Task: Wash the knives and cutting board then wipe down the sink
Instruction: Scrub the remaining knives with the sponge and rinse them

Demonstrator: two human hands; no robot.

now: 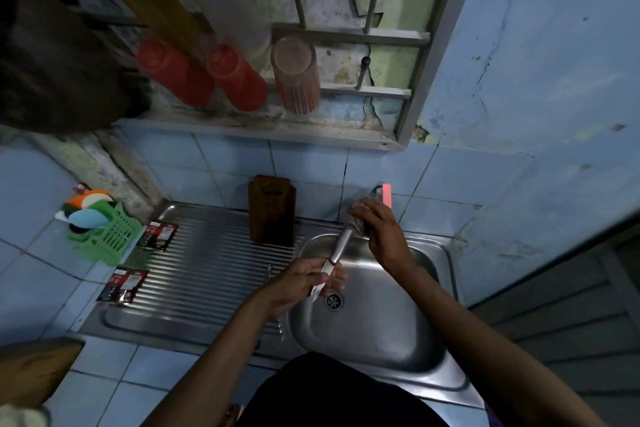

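Observation:
Over the steel sink (381,333) I hold a knife (337,248) with a metal handle, slanted with the handle up toward the tap (385,193). My left hand (301,282) pinches its blade just above the drain. My right hand (379,230) curls round a dark cloth-like wrap (356,220) at the tap's spout, right at the end of the knife handle; whether it also touches the handle is hidden. A brown wooden cutting board (272,210) stands upright on the drainboard, leaning against the tiled wall.
The ribbed drainboard (207,274) left of the basin carries two dark sachets (157,236) (123,284). A green basket (109,237) with sponges sits at far left. Overhead, a wall rack (346,35) holds red cups (239,80) and a glass. Another wooden board (34,367) lies bottom left.

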